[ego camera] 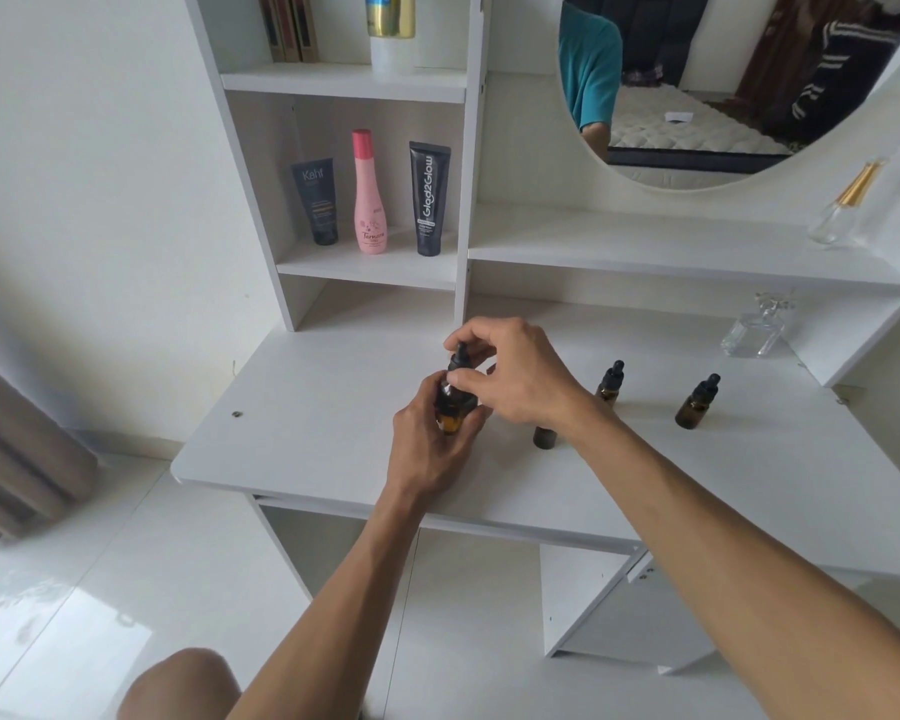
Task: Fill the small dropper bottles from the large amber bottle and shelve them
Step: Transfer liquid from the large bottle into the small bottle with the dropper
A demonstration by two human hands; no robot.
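White vanity top (302, 449), large amber bottle (450, 413) gripped in left hand (430, 449), right hand (515, 371) pinching its dropper cap (459, 358).

The large amber glass bottle (450, 414) is mostly hidden by the left hand (434, 443) gripping it. At three o'clock, the right forearm (697, 491) covers a small amber dropper bottle's (544, 438) top.

Bare forearms, no sleeves; bare knee; teal T-shirt (591, 59) reflected in mirror
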